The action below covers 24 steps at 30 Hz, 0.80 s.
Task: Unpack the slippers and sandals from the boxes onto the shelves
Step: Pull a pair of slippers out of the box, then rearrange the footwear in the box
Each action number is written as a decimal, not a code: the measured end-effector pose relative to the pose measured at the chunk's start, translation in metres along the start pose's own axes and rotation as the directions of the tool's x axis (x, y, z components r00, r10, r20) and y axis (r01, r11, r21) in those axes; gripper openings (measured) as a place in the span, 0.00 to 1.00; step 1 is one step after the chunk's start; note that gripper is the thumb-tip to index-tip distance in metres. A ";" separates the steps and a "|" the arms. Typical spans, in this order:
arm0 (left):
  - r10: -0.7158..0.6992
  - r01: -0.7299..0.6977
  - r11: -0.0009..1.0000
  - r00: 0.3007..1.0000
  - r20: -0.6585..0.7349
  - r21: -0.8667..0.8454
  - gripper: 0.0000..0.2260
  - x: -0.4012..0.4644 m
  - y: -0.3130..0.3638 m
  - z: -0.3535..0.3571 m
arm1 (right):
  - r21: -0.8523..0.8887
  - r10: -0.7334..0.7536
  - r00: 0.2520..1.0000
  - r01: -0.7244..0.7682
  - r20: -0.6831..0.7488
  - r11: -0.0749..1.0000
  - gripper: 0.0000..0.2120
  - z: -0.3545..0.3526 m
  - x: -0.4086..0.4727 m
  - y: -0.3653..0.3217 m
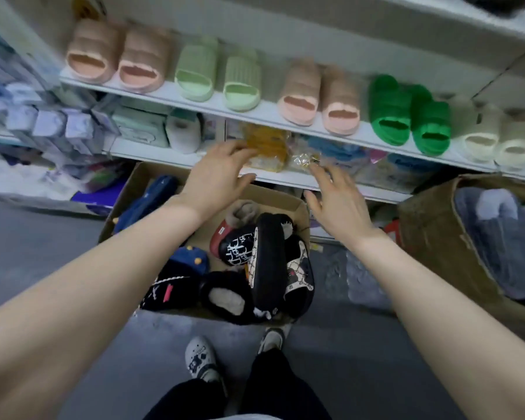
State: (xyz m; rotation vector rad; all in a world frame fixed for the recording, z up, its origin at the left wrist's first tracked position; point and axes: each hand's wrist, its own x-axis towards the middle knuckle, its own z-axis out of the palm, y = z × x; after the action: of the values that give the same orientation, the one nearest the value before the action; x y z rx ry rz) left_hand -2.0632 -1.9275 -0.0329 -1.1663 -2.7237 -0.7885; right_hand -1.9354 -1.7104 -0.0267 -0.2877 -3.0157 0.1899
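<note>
An open cardboard box [288,201] on the floor holds several dark slippers [267,262], navy and black ones among them. On the lower shelf [152,153] lies a yellow slipper in clear wrap [267,147]. My left hand [219,174] reaches over the box with straight fingers that touch the wrap's left side. My right hand [337,201] is spread beside it, fingertips near a crinkled clear bag [305,159]. Neither hand grips anything. The upper shelf [267,115] carries pairs of pink, light green, bright green [406,116] and cream slides.
A second cardboard box [431,237] with grey-blue fluffy slippers stands at the right. Packaged goods fill the lower shelf at left. A white fluffy slipper [184,131] sits on that shelf. A plastic bag [361,280] lies on the grey floor. My feet stand just behind the box.
</note>
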 end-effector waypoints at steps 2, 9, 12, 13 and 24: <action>-0.079 0.080 0.997 0.995 0.061 -0.006 0.19 -0.041 -0.025 0.021 | 0.027 0.013 0.996 -0.016 0.090 1.000 0.24 0.035 -0.016 -0.019; -0.285 0.294 0.956 0.930 0.232 -0.005 0.18 -0.161 -0.087 0.072 | 0.045 0.054 0.933 -0.075 0.356 0.996 0.28 0.131 -0.050 -0.061; -0.351 0.361 0.932 0.892 0.285 0.017 0.20 -0.195 -0.100 0.092 | 0.010 0.130 0.884 -0.150 0.450 0.989 0.32 0.166 -0.057 -0.065; -0.366 0.377 0.926 0.882 0.298 0.021 0.20 -0.204 -0.104 0.099 | 0.003 0.166 0.863 -0.191 0.477 0.982 0.34 0.178 -0.059 -0.064; -0.419 0.431 0.900 0.822 0.387 0.060 0.22 -0.225 -0.116 0.154 | -0.039 0.438 0.693 -0.511 0.572 0.859 0.55 0.251 -0.068 -0.060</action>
State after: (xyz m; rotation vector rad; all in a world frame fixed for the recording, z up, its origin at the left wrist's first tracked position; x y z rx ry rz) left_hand -1.9651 -2.0675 -0.2745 -0.7870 -3.3934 -0.6939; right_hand -1.9092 -1.8103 -0.2722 -1.2154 -3.3930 0.6047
